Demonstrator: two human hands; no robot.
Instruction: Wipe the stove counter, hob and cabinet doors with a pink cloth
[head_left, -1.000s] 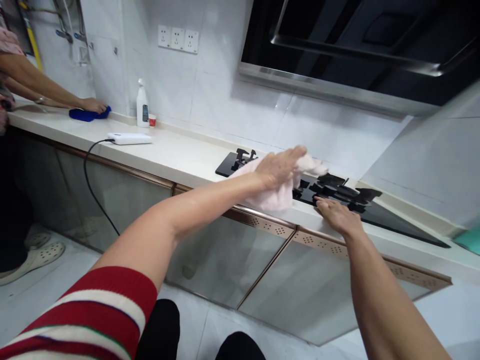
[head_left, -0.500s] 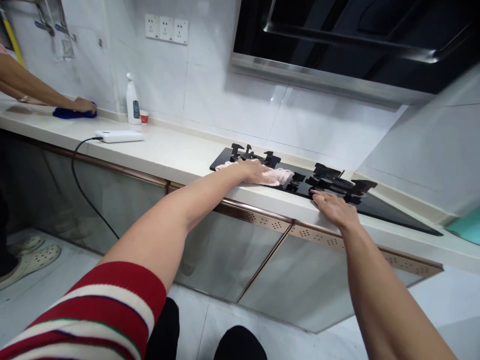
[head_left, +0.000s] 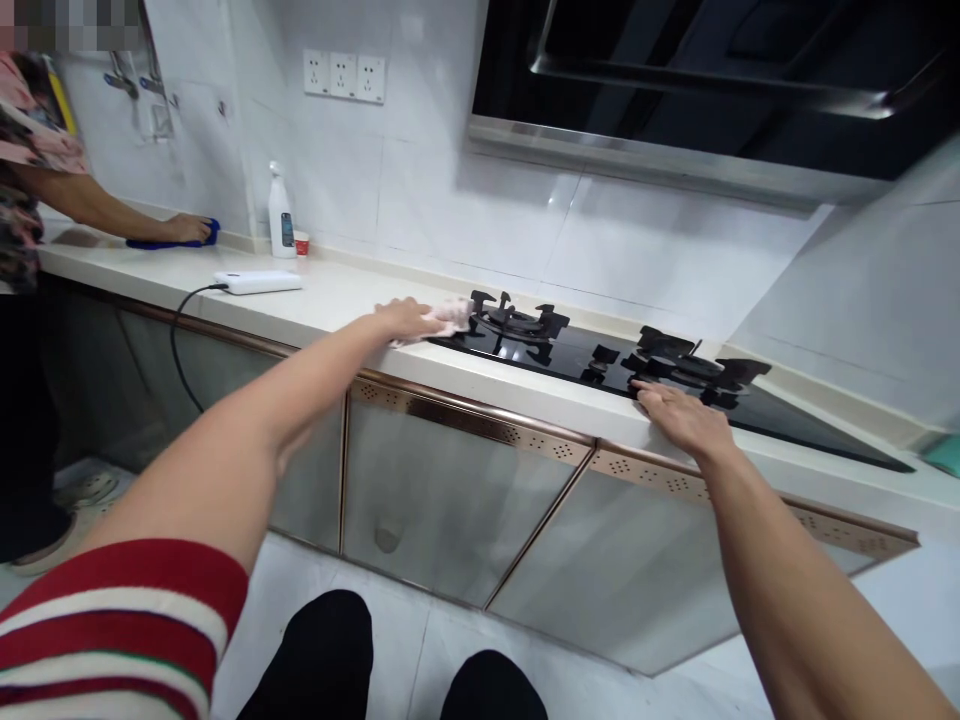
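Note:
My left hand [head_left: 406, 318] presses a pale pink cloth [head_left: 452, 316] onto the counter by the left end of the black gas hob [head_left: 577, 345]. Its fingers are around the cloth, partly hidden by it. The left burner with its pan supports [head_left: 517, 318] stands just right of the cloth. My right hand [head_left: 684, 420] lies with fingers stretched out on the hob's front edge, below the right burner [head_left: 682, 362], holding nothing.
A range hood [head_left: 675, 160] hangs low above the hob. Leftward on the white counter [head_left: 337, 285] are a white power bank [head_left: 259, 282] with a black cable, a spray bottle [head_left: 280, 212] and a red cup [head_left: 301, 243]. A co-worker's hand [head_left: 187, 230] holds a blue cloth [head_left: 161, 243].
My left hand has slid left with the pink cloth, off the left burner area onto the hob's left edge. My right hand stays in place. The view has turned slightly left.

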